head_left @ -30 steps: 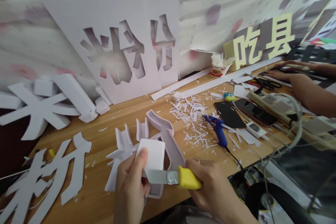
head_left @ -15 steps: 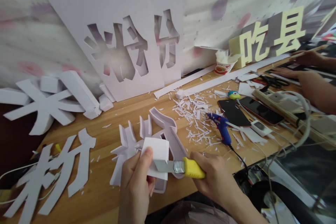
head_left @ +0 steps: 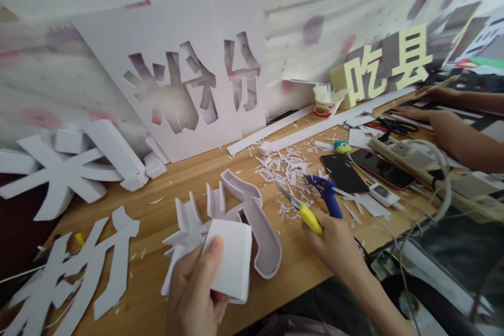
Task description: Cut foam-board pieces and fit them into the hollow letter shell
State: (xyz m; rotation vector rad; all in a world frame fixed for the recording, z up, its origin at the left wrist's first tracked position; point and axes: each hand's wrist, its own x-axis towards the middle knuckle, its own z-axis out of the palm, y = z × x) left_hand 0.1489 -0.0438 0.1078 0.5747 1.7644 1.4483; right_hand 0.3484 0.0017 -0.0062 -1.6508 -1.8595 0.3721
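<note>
The person's left hand (head_left: pixel 199 283) is found gripping a white piece (head_left: pixel 230 257), block-like in form. The thumb lies flat on its upper face; the fingers are bent beneath it, largely hidden, and the gap between thumb and fingers equals the thickness of the piece. The white piece projects beyond the thumb, ahead and to the right of that hand, held tilted.

The right hand (head_left: pixel 331 236) is wrapped around the handle of a yellow-handled knife (head_left: pixel 311 218), leaving no visible gap in the grip. The blade points forward and to the left, away from the right hand, and stands apart from the white piece. Whether its tip touches the white scraps (head_left: pixel 289 163) ahead of that hand cannot be determined.

Just beyond the left hand, on the wooden table (head_left: pixel 295 278), stands a walled white character (head_left: pixel 270 260), partly covered from view by the white piece. To the left of the left hand lies a flat white character (head_left: pixel 118 252). A blue glue gun (head_left: pixel 328 197) lies just beyond the right hand; a phone (head_left: pixel 381 168) lies further out to its right. Well apart, to the far right of the right hand, a co-worker's hand (head_left: pixel 413 114) rests palm down.
</note>
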